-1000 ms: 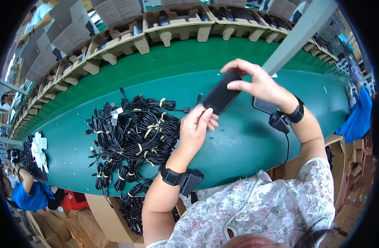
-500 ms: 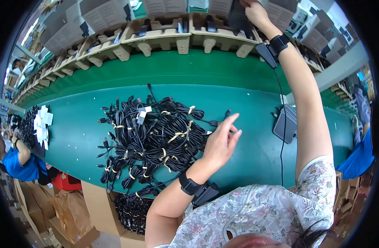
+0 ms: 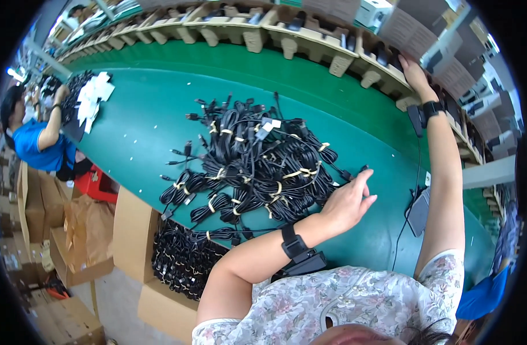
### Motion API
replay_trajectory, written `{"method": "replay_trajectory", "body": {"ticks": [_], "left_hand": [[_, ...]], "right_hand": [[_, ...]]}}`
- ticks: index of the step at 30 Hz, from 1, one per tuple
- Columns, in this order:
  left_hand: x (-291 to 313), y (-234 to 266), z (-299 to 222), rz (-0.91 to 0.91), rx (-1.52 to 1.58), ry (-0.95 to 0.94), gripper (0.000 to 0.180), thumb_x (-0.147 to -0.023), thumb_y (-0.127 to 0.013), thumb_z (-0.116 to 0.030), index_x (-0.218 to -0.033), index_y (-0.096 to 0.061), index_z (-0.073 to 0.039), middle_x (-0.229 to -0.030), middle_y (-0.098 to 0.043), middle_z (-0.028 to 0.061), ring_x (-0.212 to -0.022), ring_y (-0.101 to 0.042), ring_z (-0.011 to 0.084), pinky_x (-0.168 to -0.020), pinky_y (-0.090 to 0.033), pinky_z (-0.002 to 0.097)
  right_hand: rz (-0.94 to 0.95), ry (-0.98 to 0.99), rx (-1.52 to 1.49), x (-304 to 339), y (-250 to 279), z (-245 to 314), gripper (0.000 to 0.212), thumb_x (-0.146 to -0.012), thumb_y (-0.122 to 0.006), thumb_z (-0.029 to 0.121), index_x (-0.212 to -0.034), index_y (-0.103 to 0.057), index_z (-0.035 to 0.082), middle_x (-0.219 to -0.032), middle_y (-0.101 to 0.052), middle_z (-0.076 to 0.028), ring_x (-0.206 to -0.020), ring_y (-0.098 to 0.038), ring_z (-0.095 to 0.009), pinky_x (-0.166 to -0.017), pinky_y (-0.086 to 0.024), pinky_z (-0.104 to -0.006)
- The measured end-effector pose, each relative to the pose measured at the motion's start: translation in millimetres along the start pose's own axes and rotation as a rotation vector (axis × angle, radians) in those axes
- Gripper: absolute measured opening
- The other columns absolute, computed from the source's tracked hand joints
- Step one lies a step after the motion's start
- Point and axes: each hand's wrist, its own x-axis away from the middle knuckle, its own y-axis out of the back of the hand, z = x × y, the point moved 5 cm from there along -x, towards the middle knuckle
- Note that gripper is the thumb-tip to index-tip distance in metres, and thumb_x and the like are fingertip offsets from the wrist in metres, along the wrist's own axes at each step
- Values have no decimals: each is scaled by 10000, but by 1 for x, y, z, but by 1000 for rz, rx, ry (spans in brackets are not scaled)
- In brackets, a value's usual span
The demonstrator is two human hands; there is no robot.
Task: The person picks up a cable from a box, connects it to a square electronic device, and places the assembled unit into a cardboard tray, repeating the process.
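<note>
My left hand (image 3: 348,202) hovers at the right edge of a heap of black cables (image 3: 257,161), its fingers apart and nothing in them. The cables are coiled and bound with pale ties; a few white tags (image 3: 269,127) lie on the heap. My right hand (image 3: 414,76) reaches to the far right, over the rim of a brown moulded-pulp tray (image 3: 384,73). Its fingers are stretched out beside a dark item (image 3: 382,53) in the tray; some fingers are partly hidden. Each wrist wears a black strap with a small box.
More pulp trays (image 3: 309,40) with dark parts and grey printed cartons line the green belt's far side. A black device (image 3: 418,213) with a cord lies right of my left hand. Below the table's near edge, a cardboard box (image 3: 134,236) holds more cables. A person in blue (image 3: 42,144) works far left.
My right hand has moved right along the trays and no longer shows the dark piece it held. The whole view has turned; my left hand stays open beside the heap.
</note>
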Motion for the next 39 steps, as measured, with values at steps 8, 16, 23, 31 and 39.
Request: {"method": "replay_trajectory", "body": {"ticks": [8, 16, 23, 31, 39], "left_hand": [[4, -2, 5, -69, -72, -89, 450, -833, -594, -142, -1209, -383, -13, -814, -581, 120, -695, -584, 302, -606, -477, 396], [3, -3, 3, 49, -217, -30, 361, -798, -601, -193, -1088, -510, 1, -880, -605, 214, -782, -590, 394, -686, -475, 471], [1, -23, 16, 1, -211, -110, 325, -779, -613, -187, -1035, -543, 1, -906, -606, 223, -845, -587, 393, -748, -473, 460], [8, -22, 1, 86, -192, -254, 339, -788, -620, -215, -1044, -536, -9, -882, -615, 170, -788, -599, 357, -714, -487, 419], [10, -5, -25, 239, 493, 47, 323, -867, -577, -275, -1013, -510, 6, -847, -601, 90, -598, -613, 192, -548, -495, 323]], "right_hand": [[-156, 565, -296, 47, 66, 284, 253, -779, -569, 46, -1032, -577, 61, -1071, -583, -133, -1004, -538, -330, -867, -429, -402], [102, 1080, -527, 107, 78, 471, 419, -701, -642, 48, -1108, -547, 61, -1127, -547, -114, -1072, -500, -304, -951, -382, -408], [173, 967, -330, 118, 81, 449, 314, -644, -679, 85, -921, -540, 36, -922, -524, -109, -914, -488, -303, -833, -400, -398], [240, 564, -649, 160, 127, 376, 168, -780, -593, 45, -923, -513, 7, -889, -552, -125, -796, -536, -258, -728, -435, -344], [394, -181, -1055, 215, 129, 258, 145, -890, -487, 44, -1024, -515, -5, -845, -587, -77, -676, -530, -133, -593, -419, -235]]}}
